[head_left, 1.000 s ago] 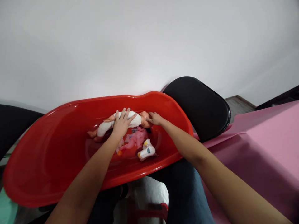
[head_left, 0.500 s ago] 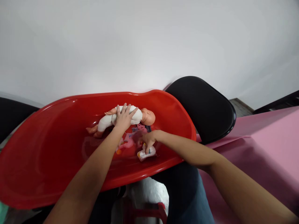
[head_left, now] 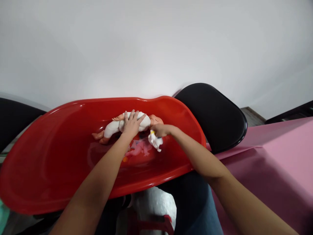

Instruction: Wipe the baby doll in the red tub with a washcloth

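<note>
A baby doll [head_left: 113, 127] with a white cloth body lies on its side along the far wall of a red baby bathtub [head_left: 61, 140], head to the right. My left hand [head_left: 132, 124] rests on its torso, fingers spread. My right hand [head_left: 161, 130] is closed on a white cloth [head_left: 155, 141] with a yellow patch, close by the doll's head. The cloth hangs down over the tub floor. Beneath the hands, a pink figure [head_left: 138, 148] shows on the tub's bottom; I cannot tell whether it is printed.
A black chair seat [head_left: 210, 114] stands behind the tub's right end. A pink-covered surface [head_left: 283, 153] is at the right. Another dark seat [head_left: 17, 120] is at the left. Below the near rim are my legs and a red stool frame [head_left: 156, 223].
My right hand has lifted the white cloth from the tub's near side and brought it up to the doll's head. My left hand stays on the doll's torso.
</note>
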`<state>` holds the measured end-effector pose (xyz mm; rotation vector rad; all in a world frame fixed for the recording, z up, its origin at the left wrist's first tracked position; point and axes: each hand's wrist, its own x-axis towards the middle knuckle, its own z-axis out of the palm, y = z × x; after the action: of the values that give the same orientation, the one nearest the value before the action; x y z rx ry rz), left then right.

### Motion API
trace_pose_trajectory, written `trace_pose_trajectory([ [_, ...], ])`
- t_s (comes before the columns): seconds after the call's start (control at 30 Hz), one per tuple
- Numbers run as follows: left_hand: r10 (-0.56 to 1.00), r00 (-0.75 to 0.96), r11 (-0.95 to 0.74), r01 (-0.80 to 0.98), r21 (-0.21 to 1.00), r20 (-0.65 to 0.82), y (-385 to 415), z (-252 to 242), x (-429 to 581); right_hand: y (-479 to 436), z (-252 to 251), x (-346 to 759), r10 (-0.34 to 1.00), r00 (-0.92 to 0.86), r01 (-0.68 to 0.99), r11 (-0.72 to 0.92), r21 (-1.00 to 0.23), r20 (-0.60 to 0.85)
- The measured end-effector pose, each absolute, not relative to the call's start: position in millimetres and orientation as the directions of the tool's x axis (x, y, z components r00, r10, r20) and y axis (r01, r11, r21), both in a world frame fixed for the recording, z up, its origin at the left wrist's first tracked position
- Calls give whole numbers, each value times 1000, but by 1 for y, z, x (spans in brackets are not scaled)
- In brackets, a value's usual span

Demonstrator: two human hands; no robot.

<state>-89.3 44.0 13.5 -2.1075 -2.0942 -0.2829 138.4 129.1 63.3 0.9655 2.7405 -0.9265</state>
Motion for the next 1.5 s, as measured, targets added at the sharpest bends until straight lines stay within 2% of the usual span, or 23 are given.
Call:
trace_pose_trajectory([
  [0.03,969,-1,-6,1000,26,245,45,12,-89,142,70,138,543,-791,598,589,-544,-282],
  [0.1,967,-3,-4,1000,26,254,45,10,-89,163,78,144,661,-722,625,500,-599,-202],
  [0.17,964,3,-7,1000,13,264,45,8,-89,177,76,151,839,-542,664,398,-633,-42],
  [0.23,962,6,-8,1000,6,273,45,8,-89,183,65,152,913,-406,691,332,-642,35],
  [0.33,967,2,-10,999,31,254,45,9,-89,179,41,140,899,-437,724,364,-586,18],
  [0.5,974,-1,-9,999,41,225,46,10,-90,160,20,122,806,-591,750,562,-350,27],
  [0.63,971,-11,7,1000,20,237,46,8,-89,148,19,123,802,-597,779,575,-248,-16],
  [0.8,969,-10,3,1000,30,247,46,7,-87,159,19,127,841,-536,812,489,-319,-74],
  [1.07,972,-25,19,1000,24,235,47,5,-87,187,24,142,946,-310,810,210,-548,-96],
  [1.13,971,-20,18,1000,12,237,47,5,-87,187,25,141,948,-315,802,240,-547,-46],
  [1.2,970,-15,14,1000,5,241,47,4,-87,184,23,138,919,-395,787,340,-514,3],
  [1.4,970,-32,29,999,17,241,46,4,-86,168,13,127,735,-675,680,655,-329,68],
  [1.5,972,-34,32,999,15,234,46,3,-86,164,15,126,679,-732,645,718,-262,61],
])
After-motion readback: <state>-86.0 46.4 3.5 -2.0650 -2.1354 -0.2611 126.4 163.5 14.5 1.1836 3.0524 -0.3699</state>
